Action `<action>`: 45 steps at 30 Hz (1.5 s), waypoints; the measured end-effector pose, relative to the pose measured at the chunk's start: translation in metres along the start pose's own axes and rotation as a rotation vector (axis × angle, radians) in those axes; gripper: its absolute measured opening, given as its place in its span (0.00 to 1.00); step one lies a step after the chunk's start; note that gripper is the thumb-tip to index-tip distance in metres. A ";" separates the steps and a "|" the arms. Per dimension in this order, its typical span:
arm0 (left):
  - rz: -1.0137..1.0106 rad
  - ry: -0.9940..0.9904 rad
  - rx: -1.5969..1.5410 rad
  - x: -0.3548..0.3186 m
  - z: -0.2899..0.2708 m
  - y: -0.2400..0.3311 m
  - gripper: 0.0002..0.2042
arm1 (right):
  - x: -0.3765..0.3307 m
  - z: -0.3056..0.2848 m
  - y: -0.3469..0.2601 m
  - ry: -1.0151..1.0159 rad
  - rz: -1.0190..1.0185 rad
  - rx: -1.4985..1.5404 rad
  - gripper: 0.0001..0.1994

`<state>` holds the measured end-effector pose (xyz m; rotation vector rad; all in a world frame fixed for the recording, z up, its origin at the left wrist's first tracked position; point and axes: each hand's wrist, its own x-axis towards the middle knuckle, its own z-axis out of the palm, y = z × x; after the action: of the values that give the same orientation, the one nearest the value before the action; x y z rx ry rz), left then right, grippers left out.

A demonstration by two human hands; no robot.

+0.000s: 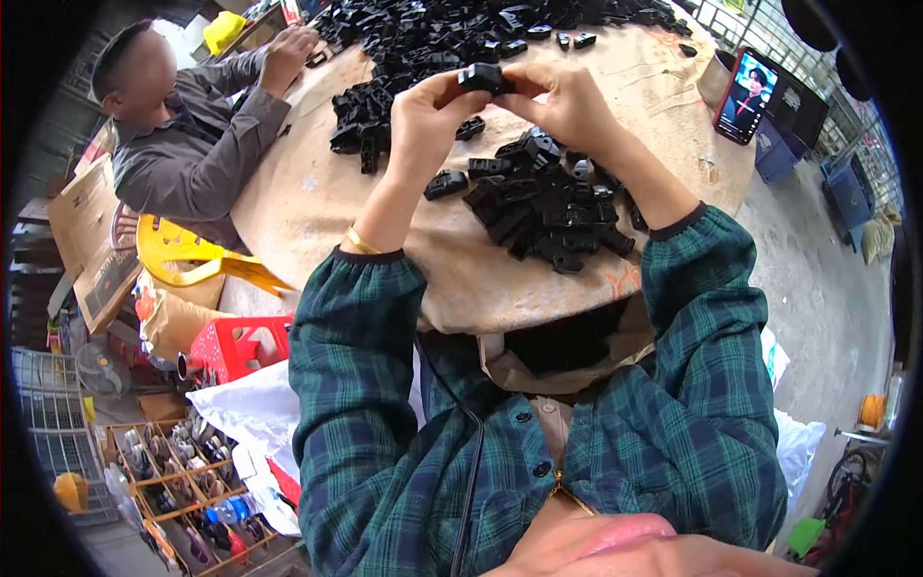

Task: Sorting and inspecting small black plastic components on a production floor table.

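Observation:
A small black plastic part [481, 77] is held up over the table between my two hands. My left hand [423, 120] pinches its left side between thumb and fingers. At its right end, the thumb and fingers of my right hand [567, 106] close on the same part. Below my hands lies a loose pile of similar black plastic parts [543, 207], with a single black part [445, 185] just to its left. A far larger heap of black parts [423, 43] spreads beyond my hands across the back of the table.
A beige cloth covers the round table [308, 216]. Across its left side a person in a grey jacket [192, 163] works with both hands. A phone [746, 96] stands upright at the right edge. A yellow chair [178, 252] and red stool [231, 346] are at left.

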<state>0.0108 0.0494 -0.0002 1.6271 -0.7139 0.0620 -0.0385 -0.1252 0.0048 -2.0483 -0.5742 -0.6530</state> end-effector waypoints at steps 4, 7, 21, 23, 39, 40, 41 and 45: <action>0.021 0.052 0.011 -0.007 0.009 0.005 0.15 | -0.002 0.009 -0.001 0.094 -0.174 -0.352 0.12; -0.020 0.083 -0.316 -0.005 0.014 0.004 0.14 | 0.000 0.014 0.004 0.134 -0.167 -0.297 0.15; 0.593 -0.377 0.611 -0.037 0.029 0.024 0.18 | 0.020 -0.019 0.046 -0.324 0.396 0.541 0.20; 0.521 -0.423 0.522 -0.036 0.023 0.035 0.17 | 0.024 0.010 0.035 -0.342 0.257 0.261 0.16; -0.477 -0.121 0.970 0.019 -0.131 -0.038 0.18 | 0.008 0.026 0.038 -0.257 0.139 -0.429 0.15; -0.465 -0.029 0.918 0.019 -0.118 -0.039 0.18 | 0.007 0.023 0.043 -0.252 0.143 -0.432 0.15; -0.452 0.063 0.864 0.019 -0.110 -0.039 0.18 | 0.006 0.022 0.049 -0.269 0.109 -0.442 0.14; -0.184 0.228 0.730 0.019 -0.098 -0.051 0.12 | 0.002 0.021 0.055 -0.298 0.045 -0.396 0.13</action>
<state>0.0849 0.1312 -0.0168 2.3271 -0.3723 0.4070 0.0018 -0.1348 -0.0371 -2.5492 -0.6012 -0.4621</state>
